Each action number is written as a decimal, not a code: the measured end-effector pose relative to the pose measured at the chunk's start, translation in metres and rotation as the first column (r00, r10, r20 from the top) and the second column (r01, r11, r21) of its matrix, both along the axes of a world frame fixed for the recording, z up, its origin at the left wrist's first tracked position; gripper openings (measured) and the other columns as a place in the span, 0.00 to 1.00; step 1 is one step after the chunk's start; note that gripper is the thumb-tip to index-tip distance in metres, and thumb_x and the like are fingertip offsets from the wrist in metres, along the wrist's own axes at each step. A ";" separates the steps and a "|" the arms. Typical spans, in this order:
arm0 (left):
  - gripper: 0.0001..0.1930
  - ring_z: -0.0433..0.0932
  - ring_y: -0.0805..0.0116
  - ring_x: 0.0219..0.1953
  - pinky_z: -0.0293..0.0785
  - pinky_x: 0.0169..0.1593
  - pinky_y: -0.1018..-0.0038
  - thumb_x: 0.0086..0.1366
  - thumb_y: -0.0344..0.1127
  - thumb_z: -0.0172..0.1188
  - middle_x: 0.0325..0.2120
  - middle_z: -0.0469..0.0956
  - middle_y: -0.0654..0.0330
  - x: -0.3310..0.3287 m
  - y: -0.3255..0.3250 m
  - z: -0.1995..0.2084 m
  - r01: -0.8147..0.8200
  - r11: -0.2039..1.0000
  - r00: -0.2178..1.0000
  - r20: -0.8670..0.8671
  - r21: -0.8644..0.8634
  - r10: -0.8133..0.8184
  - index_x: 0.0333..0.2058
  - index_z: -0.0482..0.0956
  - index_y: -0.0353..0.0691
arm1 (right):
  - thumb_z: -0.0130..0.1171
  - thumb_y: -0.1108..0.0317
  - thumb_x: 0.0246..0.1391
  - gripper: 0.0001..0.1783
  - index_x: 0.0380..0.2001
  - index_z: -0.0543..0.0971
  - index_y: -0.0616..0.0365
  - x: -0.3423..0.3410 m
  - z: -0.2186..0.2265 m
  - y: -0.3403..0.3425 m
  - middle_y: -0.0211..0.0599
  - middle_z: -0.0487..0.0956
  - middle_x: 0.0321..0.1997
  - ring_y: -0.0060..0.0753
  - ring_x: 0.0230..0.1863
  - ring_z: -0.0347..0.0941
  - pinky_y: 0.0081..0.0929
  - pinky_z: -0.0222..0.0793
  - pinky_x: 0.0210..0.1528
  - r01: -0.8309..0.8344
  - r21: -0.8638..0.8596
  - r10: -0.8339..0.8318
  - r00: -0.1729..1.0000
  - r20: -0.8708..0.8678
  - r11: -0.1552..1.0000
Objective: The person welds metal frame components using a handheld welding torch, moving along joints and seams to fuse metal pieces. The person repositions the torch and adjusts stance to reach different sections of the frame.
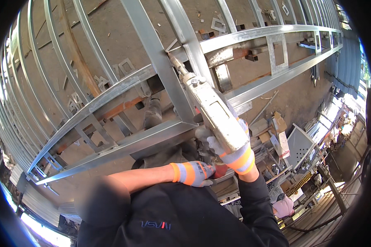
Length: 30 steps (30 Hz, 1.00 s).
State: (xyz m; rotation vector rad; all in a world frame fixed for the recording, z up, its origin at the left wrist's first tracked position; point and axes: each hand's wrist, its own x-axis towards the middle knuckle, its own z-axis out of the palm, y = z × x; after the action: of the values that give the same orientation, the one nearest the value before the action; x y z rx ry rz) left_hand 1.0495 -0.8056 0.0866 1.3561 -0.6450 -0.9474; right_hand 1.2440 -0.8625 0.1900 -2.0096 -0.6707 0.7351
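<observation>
My right hand [239,158], in a grey and orange glove, is closed around a pale, scuffed, boxy welding gun [218,115]. The gun's narrow copper-coloured nozzle [176,62] points up and left, its tip at the edge of a galvanized square tube [154,49]. That tube crosses a long curved metal rail [130,81] of a large frame. Low in front of my torso is my left hand [193,173], gloved alike, fingers curled beside a red item [220,171]. What its fingers hold, if anything, is hidden.
Many parallel metal bars [57,53] spread to the far left. A straight lower rail [123,144] runs between me and the curved one. Flat rectangular plates [278,53] join the rails on the right. At right, a person in pink [283,206] is near cluttered racks and a perforated panel [303,144].
</observation>
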 end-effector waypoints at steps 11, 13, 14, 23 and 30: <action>0.25 0.80 0.37 0.45 0.76 0.51 0.52 0.73 0.54 0.55 0.38 0.81 0.40 0.008 0.014 0.014 0.008 0.999 0.999 -0.033 -0.036 -0.010 0.42 0.73 0.31 | 0.65 0.77 0.55 0.33 0.66 0.72 0.59 -0.003 0.005 0.010 0.42 0.82 0.55 0.45 0.45 0.85 0.31 0.79 0.45 -0.034 0.008 0.032 0.989 0.144 0.999; 0.25 0.80 0.37 0.44 0.76 0.50 0.52 0.73 0.54 0.55 0.37 0.81 0.40 0.008 0.014 0.015 0.012 0.999 0.999 -0.034 -0.048 -0.014 0.42 0.73 0.31 | 0.64 0.78 0.57 0.33 0.67 0.71 0.59 -0.003 0.007 0.009 0.41 0.82 0.55 0.41 0.46 0.85 0.30 0.80 0.45 -0.024 -0.004 0.024 0.992 0.121 1.000; 0.25 0.81 0.37 0.44 0.76 0.50 0.52 0.73 0.53 0.55 0.37 0.81 0.40 0.007 0.014 0.015 0.017 0.999 0.999 -0.038 -0.051 -0.019 0.41 0.73 0.31 | 0.64 0.78 0.58 0.33 0.67 0.70 0.60 -0.003 0.010 0.011 0.40 0.83 0.54 0.38 0.47 0.85 0.29 0.80 0.45 -0.009 -0.011 0.010 0.999 0.038 1.000; 0.18 0.81 0.38 0.44 0.76 0.49 0.51 0.63 0.37 0.61 0.39 0.81 0.42 -0.006 0.010 0.004 0.056 0.993 0.998 0.022 -0.105 -0.054 0.45 0.71 0.30 | 0.62 0.79 0.61 0.31 0.67 0.68 0.62 -0.008 0.022 0.020 0.36 0.86 0.46 0.25 0.47 0.86 0.22 0.80 0.43 0.091 -0.052 -0.104 0.923 -0.371 0.995; 0.20 0.81 0.38 0.40 0.77 0.45 0.52 0.67 0.45 0.61 0.35 0.80 0.43 -0.021 0.001 -0.007 -0.038 0.984 0.999 0.022 -0.171 0.043 0.41 0.71 0.31 | 0.61 0.82 0.61 0.37 0.72 0.63 0.60 -0.007 0.024 0.025 0.36 0.82 0.52 0.26 0.48 0.85 0.23 0.81 0.44 0.119 -0.052 -0.130 0.896 -0.425 0.992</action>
State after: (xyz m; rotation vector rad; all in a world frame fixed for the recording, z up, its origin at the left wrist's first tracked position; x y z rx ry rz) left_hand 1.0288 -0.8042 0.0801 1.2258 -0.6992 -0.8243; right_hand 1.2367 -0.8377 0.2136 -1.8055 -0.2714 1.0675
